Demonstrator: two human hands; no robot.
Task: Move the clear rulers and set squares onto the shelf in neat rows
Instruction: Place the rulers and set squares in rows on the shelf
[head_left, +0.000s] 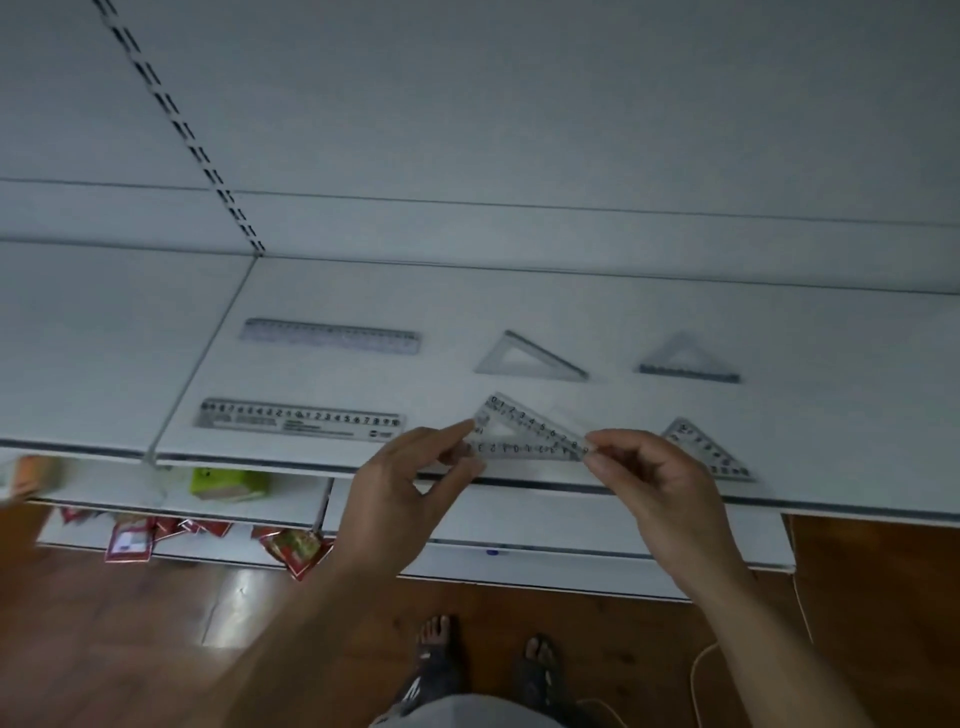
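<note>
Both my hands pinch one clear set square just over the front of the white shelf. My left hand grips its left corner and my right hand grips its right tip. A clear ruler lies in the back row with two set squares, one in the middle and one at the right. In the front row lie a second ruler at the left and a set square, partly behind my right hand.
Below the shelf, a lower shelf holds a green box and red packets. An orange box sits at the far left edge. A slotted upright runs up the back panel. My feet stand on the wooden floor.
</note>
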